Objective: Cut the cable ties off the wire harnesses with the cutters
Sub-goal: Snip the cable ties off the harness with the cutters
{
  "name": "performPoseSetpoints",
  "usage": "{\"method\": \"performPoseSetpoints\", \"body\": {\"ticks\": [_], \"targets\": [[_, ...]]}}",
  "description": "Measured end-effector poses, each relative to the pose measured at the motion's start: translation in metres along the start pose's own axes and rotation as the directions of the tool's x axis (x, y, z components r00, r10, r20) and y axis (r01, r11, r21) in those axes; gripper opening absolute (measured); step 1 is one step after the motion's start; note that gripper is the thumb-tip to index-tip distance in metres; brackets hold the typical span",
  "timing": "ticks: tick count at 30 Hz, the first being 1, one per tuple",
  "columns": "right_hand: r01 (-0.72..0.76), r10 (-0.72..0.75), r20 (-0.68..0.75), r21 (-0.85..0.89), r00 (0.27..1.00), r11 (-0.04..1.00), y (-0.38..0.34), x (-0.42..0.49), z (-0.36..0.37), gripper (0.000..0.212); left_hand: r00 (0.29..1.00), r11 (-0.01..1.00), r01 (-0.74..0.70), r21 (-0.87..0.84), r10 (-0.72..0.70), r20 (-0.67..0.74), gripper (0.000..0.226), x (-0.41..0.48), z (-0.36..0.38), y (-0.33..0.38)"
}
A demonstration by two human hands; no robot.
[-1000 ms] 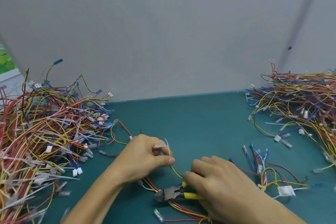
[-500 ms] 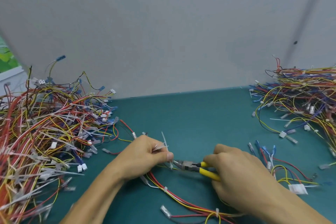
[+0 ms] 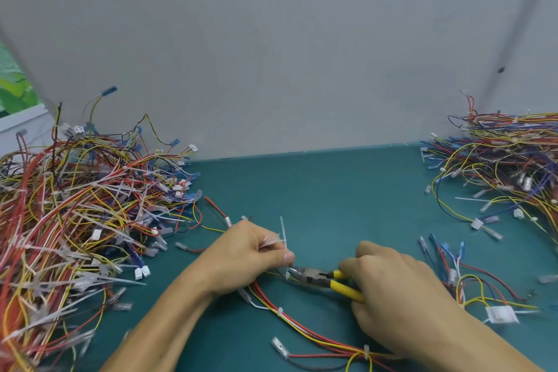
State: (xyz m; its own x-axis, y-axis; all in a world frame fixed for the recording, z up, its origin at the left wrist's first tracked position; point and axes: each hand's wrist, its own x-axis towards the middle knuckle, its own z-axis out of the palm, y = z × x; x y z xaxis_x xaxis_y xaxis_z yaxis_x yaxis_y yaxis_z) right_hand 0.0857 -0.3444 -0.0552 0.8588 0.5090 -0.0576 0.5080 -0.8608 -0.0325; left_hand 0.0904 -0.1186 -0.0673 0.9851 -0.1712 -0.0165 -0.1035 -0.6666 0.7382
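My left hand (image 3: 247, 254) pinches a wire harness (image 3: 305, 329) of red, yellow and white wires at a white cable tie (image 3: 283, 234) whose tail sticks up between thumb and finger. My right hand (image 3: 392, 290) grips the yellow-handled cutters (image 3: 320, 278). Their grey jaws point left and touch the tie just below my left thumb. The harness trails down and right under my right hand, with two more white ties on it.
A big tangled pile of harnesses (image 3: 75, 226) fills the left side of the green mat (image 3: 332, 196). Another pile (image 3: 507, 172) lies at the far right, and a small harness (image 3: 471, 287) lies beside my right hand. A grey wall stands behind.
My right hand lifted the cutters from low on the mat and swung them left, so the jaws now reach the tie held by my left hand. The left hand barely moved.
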Motion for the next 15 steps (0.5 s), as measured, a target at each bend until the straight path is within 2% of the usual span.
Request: {"method": "performPoseSetpoints", "body": {"ticks": [15], "targets": [[0.013,-0.013,0.007,-0.032,1.000,0.999,-0.0022,0.0009,0.0013,0.004,1.000,1.000,-0.010,-0.013,0.011,0.006,0.047,0.0010,0.0016,0.0013]]}}
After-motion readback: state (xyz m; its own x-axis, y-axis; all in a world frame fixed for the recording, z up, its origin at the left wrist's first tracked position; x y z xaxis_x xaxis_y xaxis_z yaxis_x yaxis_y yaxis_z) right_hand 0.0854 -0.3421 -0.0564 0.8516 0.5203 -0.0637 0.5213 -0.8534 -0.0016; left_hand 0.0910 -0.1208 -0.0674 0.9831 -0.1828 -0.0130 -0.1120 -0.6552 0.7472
